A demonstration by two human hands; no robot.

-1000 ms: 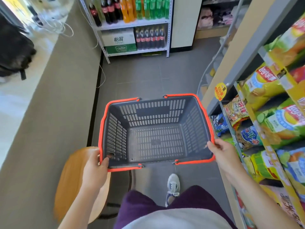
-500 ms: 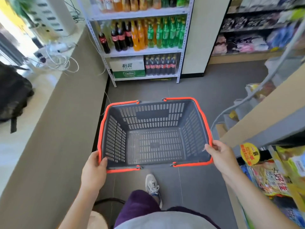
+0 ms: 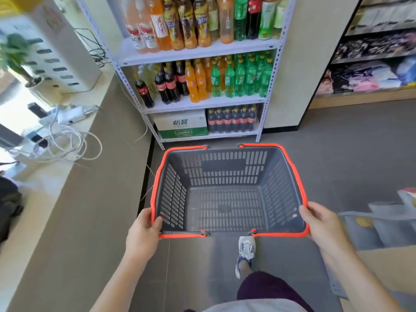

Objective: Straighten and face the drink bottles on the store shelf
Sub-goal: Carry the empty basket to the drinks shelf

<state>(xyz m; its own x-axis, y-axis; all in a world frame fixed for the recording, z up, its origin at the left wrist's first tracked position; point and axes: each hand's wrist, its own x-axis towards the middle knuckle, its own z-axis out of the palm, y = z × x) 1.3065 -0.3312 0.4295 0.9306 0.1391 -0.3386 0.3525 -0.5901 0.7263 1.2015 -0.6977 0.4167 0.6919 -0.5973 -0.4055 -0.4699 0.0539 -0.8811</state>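
Note:
A grey shopping basket [image 3: 227, 176] with an orange rim is carried in front of me, nothing inside it. My left hand [image 3: 141, 235] grips its near left corner and my right hand [image 3: 319, 224] grips its near right corner. Straight ahead stands a white metal drink shelf [image 3: 202, 54]. Its middle level holds cola bottles [image 3: 171, 85], orange soda bottles [image 3: 198, 82] and green soda bottles [image 3: 245, 75]. One cola bottle [image 3: 144, 93] stands apart at the left end. The upper level carries mixed juice and tea bottles [image 3: 191, 21].
On the bottom level sit a cardboard water carton [image 3: 181, 124] and a pack of small cola bottles [image 3: 231, 119]. A beige counter [image 3: 74, 176] with tangled white cables [image 3: 60, 140] runs along the left. Shelves of packaged goods [image 3: 371, 70] stand at the right.
I have walked closer to the drink shelf and looked up; the snack shelf has slipped out of view on the right. Both hands keep their hold on the basket.

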